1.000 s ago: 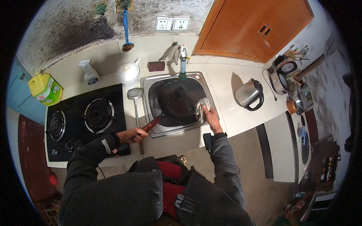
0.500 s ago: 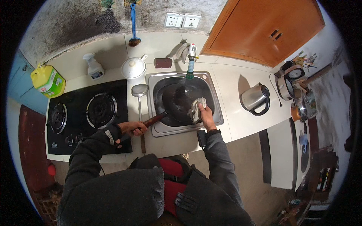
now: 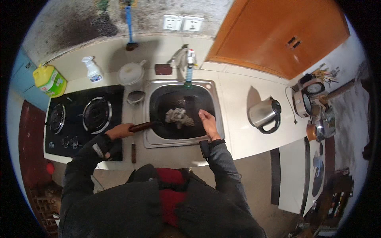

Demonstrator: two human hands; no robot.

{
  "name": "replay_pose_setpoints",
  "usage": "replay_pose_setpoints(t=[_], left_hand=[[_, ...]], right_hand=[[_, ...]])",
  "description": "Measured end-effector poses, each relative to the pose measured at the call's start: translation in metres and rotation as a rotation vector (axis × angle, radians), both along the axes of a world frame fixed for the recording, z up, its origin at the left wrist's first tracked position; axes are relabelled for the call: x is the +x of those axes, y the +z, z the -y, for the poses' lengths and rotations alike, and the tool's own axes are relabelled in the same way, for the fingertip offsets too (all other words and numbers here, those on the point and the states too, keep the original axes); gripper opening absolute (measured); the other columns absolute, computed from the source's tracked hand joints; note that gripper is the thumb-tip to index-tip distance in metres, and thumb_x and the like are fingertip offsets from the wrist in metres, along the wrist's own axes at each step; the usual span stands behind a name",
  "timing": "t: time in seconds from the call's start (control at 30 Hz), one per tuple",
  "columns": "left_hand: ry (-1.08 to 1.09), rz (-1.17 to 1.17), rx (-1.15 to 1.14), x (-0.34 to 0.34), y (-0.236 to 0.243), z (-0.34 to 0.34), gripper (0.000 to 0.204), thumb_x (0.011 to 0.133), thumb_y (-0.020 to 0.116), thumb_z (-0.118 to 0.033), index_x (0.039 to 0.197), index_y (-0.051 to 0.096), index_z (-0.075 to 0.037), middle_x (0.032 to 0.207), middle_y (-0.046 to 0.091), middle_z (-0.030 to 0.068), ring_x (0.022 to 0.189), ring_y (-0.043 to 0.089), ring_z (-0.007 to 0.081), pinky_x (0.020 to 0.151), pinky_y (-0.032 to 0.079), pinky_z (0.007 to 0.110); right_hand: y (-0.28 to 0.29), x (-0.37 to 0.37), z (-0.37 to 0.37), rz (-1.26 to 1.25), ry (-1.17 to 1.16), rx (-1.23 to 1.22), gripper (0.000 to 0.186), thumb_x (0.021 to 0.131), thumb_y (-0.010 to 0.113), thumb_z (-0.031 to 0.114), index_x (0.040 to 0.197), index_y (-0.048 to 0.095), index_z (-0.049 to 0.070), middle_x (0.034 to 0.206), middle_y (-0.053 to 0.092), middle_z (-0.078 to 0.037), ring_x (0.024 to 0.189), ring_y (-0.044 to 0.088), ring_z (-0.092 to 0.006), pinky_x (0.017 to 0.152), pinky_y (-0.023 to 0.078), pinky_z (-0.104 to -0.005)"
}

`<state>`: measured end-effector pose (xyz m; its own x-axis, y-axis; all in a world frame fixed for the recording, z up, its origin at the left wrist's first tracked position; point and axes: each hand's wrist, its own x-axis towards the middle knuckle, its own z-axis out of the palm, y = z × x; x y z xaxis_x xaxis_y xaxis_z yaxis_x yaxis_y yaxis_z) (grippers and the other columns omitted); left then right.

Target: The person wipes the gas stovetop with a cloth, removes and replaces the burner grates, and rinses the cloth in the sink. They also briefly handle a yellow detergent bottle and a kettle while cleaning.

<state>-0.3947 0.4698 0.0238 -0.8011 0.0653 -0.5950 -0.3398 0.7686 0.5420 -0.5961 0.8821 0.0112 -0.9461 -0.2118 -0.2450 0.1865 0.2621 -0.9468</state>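
A dark wok [image 3: 162,104] with a brown wooden handle sits in the steel sink [image 3: 151,142]. My left hand [image 3: 120,131] is closed round the end of that handle, left of the sink. A crumpled greyish-white rag [image 3: 178,118] lies inside the wok, touched by neither hand. Over the right side of the basin is my right hand [image 3: 209,125], holding nothing, its fingers stretched out and slightly blurred. Behind the sink rises a tap with a blue-green hose [image 3: 188,75], its end above the basin's far edge.
A black gas hob [image 3: 81,123] lies left. Between hob and sink rests a long-handled turner [image 3: 136,97], near a white lidded pot [image 3: 131,74]. A spray bottle [image 3: 92,70] and a yellow-green jug [image 3: 50,81] stand behind the hob. A steel kettle [image 3: 264,115] stands right.
My right hand has let go of the rag, which now lies in the wok. The view has shifted slightly. My left hand still holds the wok's handle.
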Motion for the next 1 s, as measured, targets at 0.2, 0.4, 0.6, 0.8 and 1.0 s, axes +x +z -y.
replay_pose_setpoints(t=[0.2,0.4,0.6,0.8,1.0], left_hand=[[0.073,-0.089,-0.249,-0.012,0.013,-0.019,0.047,0.091,0.066,-0.021,0.132,0.051,-0.005,0.115,0.065,0.0178,0.101,0.065,0.0328,0.086,0.052,0.044],[0.298,-0.339,0.174,-0.079,0.019,-0.099,0.047,0.093,0.064,-0.018,0.136,0.049,-0.004,0.130,0.057,0.0158,0.117,0.058,0.0287,0.096,0.048,0.038],[0.251,-0.300,0.540,-0.143,0.046,-0.251,0.041,0.095,0.061,-0.017,0.133,0.052,-0.003,0.127,0.058,0.0115,0.114,0.058,0.0219,0.098,0.047,0.035],[0.182,-0.349,0.732,-0.176,0.061,-0.344,0.034,0.095,0.060,-0.015,0.125,0.056,-0.002,0.115,0.062,0.0108,0.110,0.059,0.0206,0.098,0.047,0.034],[0.098,-0.424,0.656,-0.172,0.058,-0.334,0.028,0.095,0.059,-0.014,0.121,0.059,-0.002,0.111,0.064,0.0104,0.106,0.060,0.0191,0.094,0.046,0.031]], right_hand=[[0.043,-0.032,-0.178,-0.446,-0.497,0.100,0.035,0.101,0.053,0.020,0.124,0.061,-0.004,0.114,0.069,-0.014,0.107,0.063,-0.0191,0.095,0.046,-0.0322],[0.064,-0.046,-0.328,-0.799,-0.916,0.485,0.050,0.092,0.064,0.011,0.136,0.046,-0.004,0.130,0.051,-0.020,0.116,0.052,-0.0283,0.101,0.042,-0.0392],[0.029,-0.087,-0.387,-0.304,-0.702,0.184,0.041,0.084,0.074,0.014,0.116,0.055,-0.005,0.099,0.062,-0.009,0.087,0.056,-0.0187,0.082,0.047,-0.0327],[0.021,-0.088,-0.371,-0.373,-0.719,-0.092,0.013,0.085,0.067,0.006,0.096,0.065,0.001,0.082,0.058,0.004,0.072,0.049,-0.0088,0.065,0.040,-0.0252],[0.043,-0.053,-0.326,-0.494,-0.791,-0.173,0.012,0.075,0.064,0.003,0.087,0.062,0.004,0.073,0.052,0.003,0.067,0.045,-0.0096,0.062,0.037,-0.0266]])
